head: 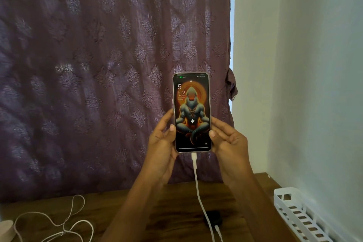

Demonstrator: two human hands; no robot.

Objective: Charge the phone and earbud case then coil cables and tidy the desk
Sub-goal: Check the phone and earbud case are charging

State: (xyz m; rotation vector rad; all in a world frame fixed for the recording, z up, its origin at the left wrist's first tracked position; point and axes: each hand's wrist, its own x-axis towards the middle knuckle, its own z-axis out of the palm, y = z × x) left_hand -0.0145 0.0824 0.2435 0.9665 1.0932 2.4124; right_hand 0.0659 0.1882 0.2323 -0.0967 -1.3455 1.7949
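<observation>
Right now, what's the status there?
Both hands, left and right, hold phone upright. Cable plugged in, charging bolt showing. Nothing blocking.

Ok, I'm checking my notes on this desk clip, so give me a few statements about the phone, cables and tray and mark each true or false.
1. Both hands, left hand and right hand, hold the phone upright above the wooden desk. True.
2. The phone screen is dark. False: it is lit, with a clock and a lightning bolt symbol.
3. A white charging cable is plugged into the bottom of the phone. True.
4. The white slotted tray lies at the left end of the desk. False: it lies at the right, by the wall.
5. The loose white cable on the left is neatly coiled. False: it sprawls in open loops.
</observation>
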